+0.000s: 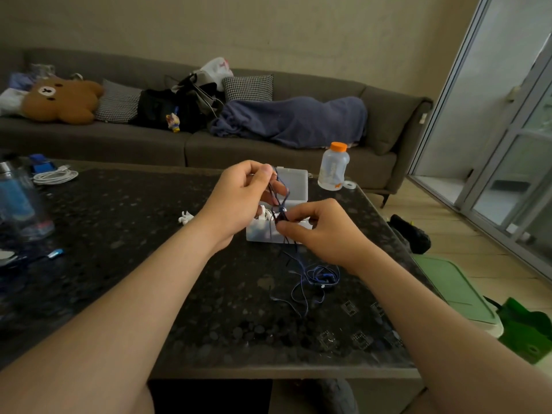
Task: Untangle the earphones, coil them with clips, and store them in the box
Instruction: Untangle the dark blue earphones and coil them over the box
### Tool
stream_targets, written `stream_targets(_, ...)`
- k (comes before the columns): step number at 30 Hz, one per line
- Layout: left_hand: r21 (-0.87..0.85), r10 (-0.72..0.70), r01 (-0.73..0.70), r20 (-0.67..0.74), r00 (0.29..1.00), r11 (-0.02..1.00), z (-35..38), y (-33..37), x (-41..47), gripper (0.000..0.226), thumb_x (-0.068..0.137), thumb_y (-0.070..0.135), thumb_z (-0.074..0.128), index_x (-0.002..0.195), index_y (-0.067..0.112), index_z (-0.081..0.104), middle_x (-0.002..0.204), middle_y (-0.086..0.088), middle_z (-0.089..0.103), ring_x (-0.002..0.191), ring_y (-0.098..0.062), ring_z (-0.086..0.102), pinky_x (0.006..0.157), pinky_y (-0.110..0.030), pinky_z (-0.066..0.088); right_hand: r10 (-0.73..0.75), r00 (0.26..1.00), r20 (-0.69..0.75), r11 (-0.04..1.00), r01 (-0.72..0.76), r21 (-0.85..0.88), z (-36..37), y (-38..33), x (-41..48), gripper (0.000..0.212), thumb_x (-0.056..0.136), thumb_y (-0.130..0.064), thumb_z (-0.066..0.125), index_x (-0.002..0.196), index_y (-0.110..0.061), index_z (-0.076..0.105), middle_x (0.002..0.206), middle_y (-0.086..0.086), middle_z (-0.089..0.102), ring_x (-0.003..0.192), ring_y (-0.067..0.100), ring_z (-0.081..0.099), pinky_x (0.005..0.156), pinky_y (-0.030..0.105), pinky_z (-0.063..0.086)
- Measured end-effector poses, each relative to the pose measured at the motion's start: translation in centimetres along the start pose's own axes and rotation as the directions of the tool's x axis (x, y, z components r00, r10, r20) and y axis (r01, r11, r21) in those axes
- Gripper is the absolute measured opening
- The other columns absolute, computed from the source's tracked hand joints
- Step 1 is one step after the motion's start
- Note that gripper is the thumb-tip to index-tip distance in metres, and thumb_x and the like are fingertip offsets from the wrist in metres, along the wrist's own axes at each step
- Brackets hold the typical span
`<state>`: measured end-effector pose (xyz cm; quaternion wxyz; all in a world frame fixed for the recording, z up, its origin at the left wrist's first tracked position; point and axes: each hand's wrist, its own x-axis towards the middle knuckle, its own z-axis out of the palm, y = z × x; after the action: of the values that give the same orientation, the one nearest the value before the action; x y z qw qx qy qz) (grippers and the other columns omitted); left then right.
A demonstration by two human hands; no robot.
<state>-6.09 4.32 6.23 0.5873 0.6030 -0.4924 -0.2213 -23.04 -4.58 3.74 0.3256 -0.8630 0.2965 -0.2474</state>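
Head view looks down on a dark, glossy stone-speckled table (125, 234) with a square edge. Both bare forearms reach in over it. Left hand (242, 201) is raised with its thumb and fingers pinched narrow on thin dark blue earphones (316, 276), whose cord runs down in taut, crossing strands to the right hand (325, 231), also closed in a fingertip pinch on the same cord at a small knot. Below the right hand the rest of the cord falls slack onto the tabletop in loose, tangled loops with a blue earbud among them. Just behind the hands sits a small, translucent white plastic box (263, 233), rectangular, with its hinged lid (294, 182) standing open; pale rounded items lie inside, too hidden to identify. A small white piece (185, 218) lies on the table left of the box. Near the far right corner stands a clear plastic bottle (333, 167) with an orange cap. A coiled white cable (55, 176) rests at the far left. Beyond is a grey fabric sofa (388, 121) with a soft brown bear cushion (61, 100) and a rumpled blue blanket (292, 119).
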Motion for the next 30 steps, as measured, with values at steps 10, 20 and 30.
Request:
stream_targets(10,-0.236,-0.264,0.224,-0.154,0.952,0.945,0.2,0.0,0.6,0.032,0.115,0.042,0.034,0.113,0.02,0.058,0.098,-0.004,0.078,0.093,-0.023,0.076,0.073,-0.039,0.06,-0.058,0.998,-0.033,0.978,0.063,0.197,0.0,-1.3,-0.9,0.012,0.098,-0.026,0.075,0.102,-0.016,0.082,0.082,-0.003,0.08,0.077,0.007,0.075,0.071,0.012,0.054)
stream_targets(20,-0.292,-0.295,0.302,0.069,0.953,0.908,-0.6,0.8,-0.2,0.036,0.101,0.043,0.067,0.125,0.016,0.063,0.104,-0.001,0.082,0.092,-0.021,0.08,0.064,-0.034,0.059,-0.029,0.964,-0.263,0.985,0.072,0.158,-0.2,-0.6,-0.8,0.017,0.084,-0.034,0.088,0.091,-0.019,0.084,0.077,-0.007,0.078,0.068,0.012,0.073,0.065,0.026,0.06)
stream_targets(30,-0.259,-0.228,0.227,0.028,0.973,0.939,-0.6,0.3,0.1,0.039,0.099,0.008,0.072,0.132,0.024,0.058,0.114,-0.001,0.08,0.1,-0.021,0.08,0.063,-0.034,0.062,0.013,0.904,-0.427,0.997,0.02,0.072,-0.3,0.0,-0.3,0.03,0.067,-0.063,0.087,0.078,-0.036,0.082,0.084,-0.012,0.077,0.082,0.019,0.074,0.078,0.05,0.063)
